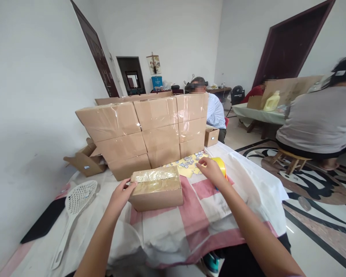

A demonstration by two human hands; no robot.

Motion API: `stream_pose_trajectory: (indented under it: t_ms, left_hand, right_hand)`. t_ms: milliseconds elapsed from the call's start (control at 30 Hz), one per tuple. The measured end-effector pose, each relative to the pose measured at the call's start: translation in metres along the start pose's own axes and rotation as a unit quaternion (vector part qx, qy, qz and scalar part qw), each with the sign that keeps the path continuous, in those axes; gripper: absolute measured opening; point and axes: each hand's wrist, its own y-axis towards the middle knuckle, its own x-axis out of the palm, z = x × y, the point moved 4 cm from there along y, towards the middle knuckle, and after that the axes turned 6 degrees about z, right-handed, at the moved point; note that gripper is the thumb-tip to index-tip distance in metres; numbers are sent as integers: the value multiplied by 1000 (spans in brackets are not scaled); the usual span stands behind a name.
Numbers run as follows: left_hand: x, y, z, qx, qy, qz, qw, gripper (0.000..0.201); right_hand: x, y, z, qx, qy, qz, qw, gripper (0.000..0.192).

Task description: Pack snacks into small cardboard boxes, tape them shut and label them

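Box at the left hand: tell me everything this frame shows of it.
The box is low, oblong and brown, apparently cardboard, with a broad strip of shiny, wrinkled clear tape running lengthwise along its top, which looks closed. It sits flat on the pink-and-white cloth, a long side facing the wearer, in front of the stacked boxes. The left hand touches its upper left end; the right hand is apart from it. Its underside and far side are hidden.

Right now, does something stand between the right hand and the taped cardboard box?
Nothing visible blocks the way from the right hand to the taped box; the patterned yellow sheet beside it appears flat.
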Motion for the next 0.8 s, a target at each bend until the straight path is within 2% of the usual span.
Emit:
stream_pose_trajectory:
  t_ms: [100,167,233,300,367,433,533,633,800]
  left_hand:
    - [2,-1,-4,-3,17,8,1000,65]
    - [3,-2,-6,-5,20,11,1000,63]
    - [4,-3,-6,-8,19,13,1000,62]
    - [4,-4,-6,-11,18,16,1000,61]
    - [4,-5,-5,-13,20,20,1000,61]
    - [3,-6,-4,-13,27,23,999,62]
    - [1,-7,-2,-10,45,18,999,61]
    - [-1,-10,2,-6,64,15,998,58]
    - [-2,-16,6,8,81,18,997,51]
  right_hand:
    - [-15,13,31,-5,1,42,999,26]
    - [-23,34,42,-6,-41,74,996,35]
    - [-21,63,45,-17,-108,58,992,40]
    - [-3,92,41,-31,-168,-14,985,37]
    - [27,112,37,-32,-205,-100,973,26]
    - [59,120,36,-28,-249,-170,953,14]
    - [95,118,38,-31,-294,-233,926,23]
    - [108,112,42,-42,-301,-249,920,26]
    - [98,112,43,-45,-234,-229,944,25]
